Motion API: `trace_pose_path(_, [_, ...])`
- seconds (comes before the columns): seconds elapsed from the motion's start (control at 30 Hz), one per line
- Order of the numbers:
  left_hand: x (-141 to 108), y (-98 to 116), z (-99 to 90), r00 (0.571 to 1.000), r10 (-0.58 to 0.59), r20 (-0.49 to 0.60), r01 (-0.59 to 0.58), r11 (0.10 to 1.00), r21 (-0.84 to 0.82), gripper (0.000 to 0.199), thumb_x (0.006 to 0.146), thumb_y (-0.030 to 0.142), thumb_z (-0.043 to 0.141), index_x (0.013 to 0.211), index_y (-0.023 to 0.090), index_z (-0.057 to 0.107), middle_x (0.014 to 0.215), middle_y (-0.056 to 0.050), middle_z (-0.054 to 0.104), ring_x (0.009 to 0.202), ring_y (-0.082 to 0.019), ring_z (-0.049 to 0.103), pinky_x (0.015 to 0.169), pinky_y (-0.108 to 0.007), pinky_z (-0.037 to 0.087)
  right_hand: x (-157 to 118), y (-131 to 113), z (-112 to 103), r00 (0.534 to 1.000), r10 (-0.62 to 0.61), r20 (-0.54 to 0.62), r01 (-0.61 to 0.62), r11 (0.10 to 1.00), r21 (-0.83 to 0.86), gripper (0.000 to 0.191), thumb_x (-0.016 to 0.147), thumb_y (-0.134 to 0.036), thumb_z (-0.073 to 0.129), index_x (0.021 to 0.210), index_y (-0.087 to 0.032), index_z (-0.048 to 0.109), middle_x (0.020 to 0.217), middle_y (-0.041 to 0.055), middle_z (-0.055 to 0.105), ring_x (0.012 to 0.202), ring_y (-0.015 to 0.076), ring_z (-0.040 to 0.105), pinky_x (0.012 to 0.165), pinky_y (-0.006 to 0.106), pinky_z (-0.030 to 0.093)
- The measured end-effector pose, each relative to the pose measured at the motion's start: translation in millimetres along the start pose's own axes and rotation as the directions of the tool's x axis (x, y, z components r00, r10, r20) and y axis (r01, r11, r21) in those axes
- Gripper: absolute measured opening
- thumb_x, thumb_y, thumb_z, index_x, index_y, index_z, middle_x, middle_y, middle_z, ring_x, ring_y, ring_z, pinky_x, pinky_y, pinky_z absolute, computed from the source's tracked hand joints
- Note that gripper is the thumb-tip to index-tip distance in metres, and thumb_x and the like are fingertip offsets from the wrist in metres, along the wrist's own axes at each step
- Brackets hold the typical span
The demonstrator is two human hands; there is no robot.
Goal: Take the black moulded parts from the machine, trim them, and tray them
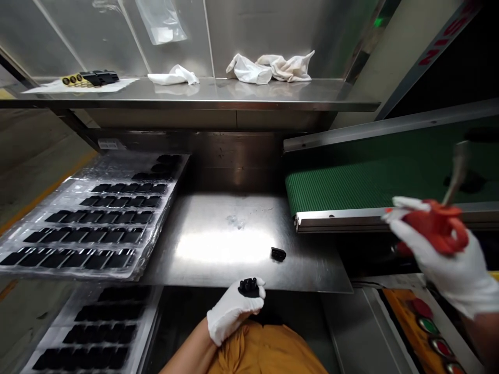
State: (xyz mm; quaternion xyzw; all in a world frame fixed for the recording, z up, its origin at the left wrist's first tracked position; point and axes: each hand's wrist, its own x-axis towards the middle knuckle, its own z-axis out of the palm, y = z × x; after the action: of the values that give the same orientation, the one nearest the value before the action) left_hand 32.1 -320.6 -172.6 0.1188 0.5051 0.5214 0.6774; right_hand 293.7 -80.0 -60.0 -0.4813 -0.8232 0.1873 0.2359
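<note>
In front of my waist, my left hand (235,306), in a white glove, has its fingers closed around a small black plastic part (248,286) with several round stubs on its upper side. Another black plastic part (278,254) lies on the metal table (230,218), a little ahead and to the right of that hand. At the far right, over the near rail of the conveyor, my gloved right hand (440,254) grips a red-handled tool (448,228). The tool's pale end points upward and is blurred, so its exact kind is unclear.
Clear plastic trays (78,208) of black parts cover the left side, with another tray (93,332) lower down. A green conveyor belt (331,182) runs off right. White cloths (249,70) lie on the shelf (218,93). A button panel (424,327) sits lower right.
</note>
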Motion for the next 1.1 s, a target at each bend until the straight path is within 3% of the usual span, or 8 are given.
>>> trace_pose_path(0.07, [2, -9, -10.6, 0.998, -0.034, -0.062, 0.041, 0.992, 0.123, 0.039, 0.061, 0.024, 0.077, 0.095, 0.014, 0.061, 0.063, 0.004, 0.052, 0.055, -0.007, 0.042, 0.055, -0.024, 0.031, -29, -26, 5, 0.958, -0.145, 0.248, 0.115, 0.985, 0.131, 0.049, 0.086, -0.04, 0.051, 0.133, -0.03, 0.042, 0.128, 0.008, 0.057, 0.113, 0.0257, 0.057, 0.096, 0.038, 0.047])
trace_pose_path(0.13, [8, -24, -24.5, 0.988, -0.089, -0.13, 0.114, 0.973, 0.203, 0.035, 0.065, 0.026, 0.074, 0.094, 0.013, 0.06, 0.061, 0.004, 0.052, 0.055, -0.008, 0.045, 0.055, -0.024, 0.033, -57, -50, 20, 0.763, -0.27, 0.587, 0.219, 0.963, 0.158, 0.054, 0.078, -0.03, 0.058, 0.131, -0.027, 0.049, 0.126, 0.0086, 0.061, 0.113, 0.0259, 0.058, 0.099, 0.038, 0.044])
trace_pose_path(0.2, [18, -46, -41.4, 0.978, -0.116, -0.176, 0.149, 0.97, 0.19, 0.036, 0.061, 0.022, 0.076, 0.092, 0.014, 0.06, 0.061, 0.005, 0.051, 0.054, -0.008, 0.044, 0.054, -0.023, 0.033, -81, -65, 45, 0.569, -0.214, 0.794, 0.22, 0.97, 0.104, 0.043, 0.074, -0.024, 0.055, 0.117, -0.023, 0.06, 0.11, 0.0091, 0.067, 0.101, 0.0249, 0.063, 0.089, 0.036, 0.047])
trace_pose_path(0.27, [29, -70, -59.4, 0.961, -0.112, -0.253, 0.154, 0.976, 0.155, 0.038, 0.055, 0.015, 0.077, 0.089, 0.014, 0.06, 0.06, 0.006, 0.049, 0.054, -0.007, 0.042, 0.053, -0.021, 0.033, -99, -70, 73, 0.448, -0.133, 0.884, 0.235, 0.972, 0.027, 0.022, 0.074, -0.025, 0.051, 0.091, -0.022, 0.066, 0.085, 0.0068, 0.07, 0.079, 0.0241, 0.066, 0.071, 0.034, 0.047])
trace_pose_path(0.33, [39, -93, -75.7, 0.921, -0.158, -0.356, 0.221, 0.964, 0.145, 0.041, 0.054, 0.01, 0.078, 0.09, 0.014, 0.06, 0.061, 0.006, 0.05, 0.055, -0.007, 0.044, 0.054, -0.021, 0.036, -111, -70, 99, 0.386, -0.056, 0.921, 0.285, 0.957, -0.061, 0.015, 0.071, -0.026, 0.053, 0.08, -0.021, 0.064, 0.075, 0.007, 0.068, 0.072, 0.0256, 0.065, 0.061, 0.032, 0.041])
trace_pose_path(0.5, [55, -127, -96.3, 0.839, -0.309, -0.447, 0.393, 0.914, 0.105, 0.041, 0.061, 0.016, 0.078, 0.097, 0.015, 0.057, 0.07, 0.003, 0.055, 0.064, -0.01, 0.054, 0.064, -0.024, 0.049, -119, -68, 139, 0.259, 0.073, 0.963, 0.43, 0.884, -0.182, 0.025, 0.063, -0.024, 0.059, 0.085, -0.016, 0.069, 0.08, 0.0134, 0.07, 0.073, 0.0335, 0.068, 0.056, 0.033, 0.041])
trace_pose_path(0.9, [87, -155, -103.8, 0.834, -0.322, -0.448, 0.461, 0.852, 0.246, 0.026, 0.057, 0.003, 0.074, 0.077, 0.014, 0.061, 0.058, 0.004, 0.052, 0.054, -0.01, 0.049, 0.054, -0.022, 0.044, -122, -57, 161, 0.255, 0.176, 0.951, 0.474, 0.834, -0.281, 0.032, 0.064, -0.024, 0.059, 0.092, -0.013, 0.071, 0.088, 0.0178, 0.072, 0.082, 0.0369, 0.069, 0.066, 0.042, 0.051])
trace_pose_path(1.1, [96, -155, -104.2, 0.877, -0.315, -0.363, 0.443, 0.822, 0.358, 0.024, 0.052, -0.005, 0.068, 0.059, 0.016, 0.059, 0.049, 0.006, 0.048, 0.049, -0.009, 0.043, 0.048, -0.02, 0.032, -123, -53, 167, 0.305, 0.187, 0.934, 0.425, 0.85, -0.31, 0.033, 0.064, -0.024, 0.059, 0.095, -0.014, 0.069, 0.087, 0.0165, 0.071, 0.08, 0.0352, 0.069, 0.067, 0.042, 0.052])
